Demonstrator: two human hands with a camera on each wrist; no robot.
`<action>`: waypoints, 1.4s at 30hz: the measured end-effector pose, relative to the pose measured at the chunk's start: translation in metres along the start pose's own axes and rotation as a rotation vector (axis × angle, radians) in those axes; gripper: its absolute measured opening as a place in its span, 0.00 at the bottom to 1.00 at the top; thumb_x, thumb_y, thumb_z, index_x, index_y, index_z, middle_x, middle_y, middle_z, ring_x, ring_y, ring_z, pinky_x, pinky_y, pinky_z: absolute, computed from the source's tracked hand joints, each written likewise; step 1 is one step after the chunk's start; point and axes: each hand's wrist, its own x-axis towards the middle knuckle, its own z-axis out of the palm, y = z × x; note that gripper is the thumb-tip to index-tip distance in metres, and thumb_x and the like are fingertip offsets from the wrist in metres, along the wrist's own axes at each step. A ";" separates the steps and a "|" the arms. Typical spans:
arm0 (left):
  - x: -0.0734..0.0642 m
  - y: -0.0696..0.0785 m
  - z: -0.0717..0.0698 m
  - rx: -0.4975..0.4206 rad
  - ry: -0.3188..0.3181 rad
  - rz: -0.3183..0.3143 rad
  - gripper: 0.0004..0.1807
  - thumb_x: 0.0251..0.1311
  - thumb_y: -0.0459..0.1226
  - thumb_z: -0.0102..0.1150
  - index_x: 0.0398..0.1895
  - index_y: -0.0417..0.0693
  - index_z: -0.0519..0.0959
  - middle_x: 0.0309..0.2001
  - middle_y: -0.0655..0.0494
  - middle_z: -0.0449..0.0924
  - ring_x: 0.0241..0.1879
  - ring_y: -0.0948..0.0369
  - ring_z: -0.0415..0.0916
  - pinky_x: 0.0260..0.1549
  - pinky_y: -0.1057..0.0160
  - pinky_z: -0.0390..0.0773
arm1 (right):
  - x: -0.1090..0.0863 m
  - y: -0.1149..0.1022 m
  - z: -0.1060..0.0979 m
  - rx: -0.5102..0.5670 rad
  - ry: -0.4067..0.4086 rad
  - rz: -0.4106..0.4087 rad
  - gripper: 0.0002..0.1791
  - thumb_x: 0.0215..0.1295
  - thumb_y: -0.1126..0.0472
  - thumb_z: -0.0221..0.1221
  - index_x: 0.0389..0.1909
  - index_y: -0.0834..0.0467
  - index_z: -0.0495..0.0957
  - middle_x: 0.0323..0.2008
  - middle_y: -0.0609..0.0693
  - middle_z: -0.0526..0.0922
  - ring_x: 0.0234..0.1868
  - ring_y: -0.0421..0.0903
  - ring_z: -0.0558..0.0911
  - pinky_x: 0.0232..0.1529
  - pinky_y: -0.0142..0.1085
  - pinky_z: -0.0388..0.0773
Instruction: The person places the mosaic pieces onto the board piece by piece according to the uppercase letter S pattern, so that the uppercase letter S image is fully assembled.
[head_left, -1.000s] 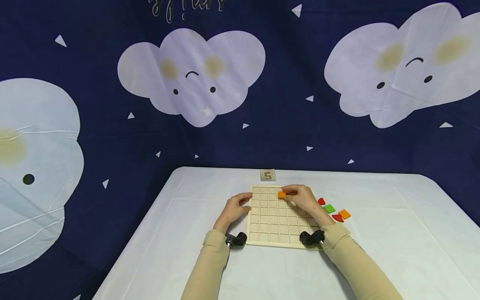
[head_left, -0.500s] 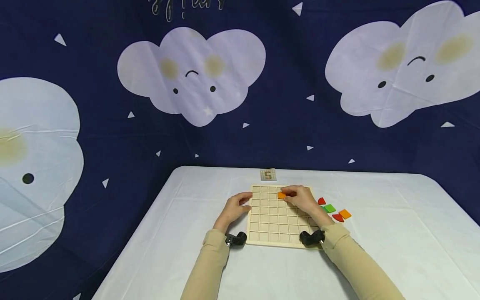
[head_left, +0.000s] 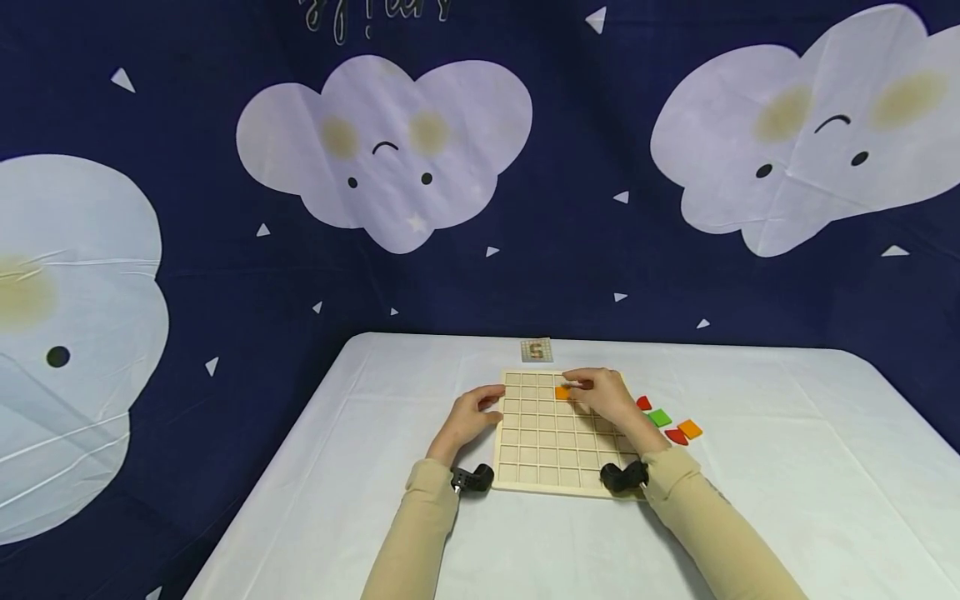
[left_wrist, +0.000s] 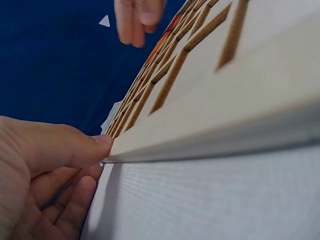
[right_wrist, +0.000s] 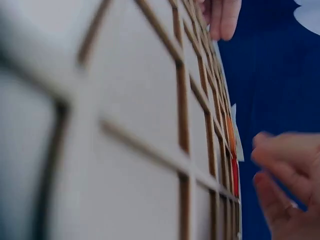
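A wooden grid board lies on the white table. At its left edge my left hand rests with loosely bent fingers; its thumb touches the rim in the left wrist view. An orange square tile lies flat in a cell near the far side. Beside it a red tile sits in the grid, mostly covered by my right hand in the head view. That hand hovers just over the tiles, and the right wrist view shows its thumb and fingers apart with nothing between them.
Right of the board lie loose tiles: a green square, an orange square and red rounded pieces. A small pattern card lies beyond the far edge. A dark blue cloud-print cloth hangs behind the table.
The orange tile in my right fingers has settled flat into a cell. Those fingers have let go and lifted slightly off it. My left hand has stayed at the board's edge.
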 end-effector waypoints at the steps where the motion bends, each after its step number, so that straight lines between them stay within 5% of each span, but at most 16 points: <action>1: 0.000 0.000 0.000 0.001 -0.001 0.002 0.26 0.53 0.24 0.61 0.58 0.37 0.74 0.54 0.45 0.76 0.53 0.52 0.72 0.54 0.60 0.73 | 0.000 -0.002 -0.003 0.016 0.012 0.005 0.17 0.59 0.65 0.63 0.50 0.63 0.80 0.46 0.58 0.82 0.47 0.56 0.80 0.46 0.46 0.79; 9: 0.000 0.003 0.001 -0.014 0.000 0.011 0.25 0.53 0.24 0.61 0.58 0.36 0.74 0.54 0.44 0.76 0.53 0.51 0.73 0.54 0.59 0.73 | -0.002 -0.007 -0.053 0.143 0.083 0.032 0.20 0.63 0.59 0.61 0.54 0.62 0.78 0.51 0.58 0.80 0.49 0.55 0.79 0.46 0.42 0.80; 18: -0.001 0.002 -0.002 -0.018 -0.007 0.003 0.26 0.53 0.24 0.61 0.58 0.36 0.74 0.54 0.44 0.76 0.53 0.51 0.72 0.55 0.58 0.73 | -0.025 0.018 -0.095 0.155 0.104 0.142 0.24 0.64 0.51 0.60 0.57 0.60 0.76 0.54 0.55 0.78 0.51 0.50 0.78 0.47 0.33 0.78; 24: -0.001 0.001 -0.005 -0.003 0.003 0.002 0.26 0.52 0.24 0.61 0.58 0.36 0.73 0.54 0.44 0.76 0.53 0.51 0.72 0.55 0.60 0.73 | -0.039 0.034 -0.099 0.129 0.045 0.174 0.26 0.64 0.50 0.59 0.58 0.61 0.75 0.56 0.57 0.77 0.53 0.54 0.76 0.50 0.33 0.76; 31: -0.001 0.001 -0.004 -0.008 -0.004 -0.005 0.26 0.52 0.24 0.61 0.58 0.36 0.73 0.55 0.45 0.76 0.54 0.52 0.72 0.55 0.61 0.73 | -0.052 0.053 -0.095 0.131 0.030 0.193 0.22 0.65 0.57 0.59 0.58 0.62 0.75 0.56 0.58 0.77 0.55 0.55 0.75 0.55 0.44 0.73; 37: -0.002 0.002 -0.002 -0.021 -0.005 -0.013 0.26 0.53 0.24 0.61 0.59 0.37 0.73 0.55 0.45 0.75 0.54 0.52 0.72 0.56 0.59 0.72 | -0.057 0.062 -0.088 0.113 0.014 0.210 0.21 0.63 0.58 0.60 0.56 0.62 0.77 0.54 0.58 0.78 0.53 0.53 0.76 0.49 0.33 0.75; 42: -0.002 0.004 -0.001 -0.015 -0.010 -0.010 0.26 0.52 0.24 0.61 0.58 0.36 0.74 0.54 0.45 0.76 0.53 0.52 0.72 0.55 0.60 0.73 | -0.059 0.067 -0.084 0.068 -0.011 0.195 0.21 0.62 0.59 0.61 0.55 0.63 0.77 0.52 0.59 0.79 0.51 0.54 0.77 0.48 0.37 0.76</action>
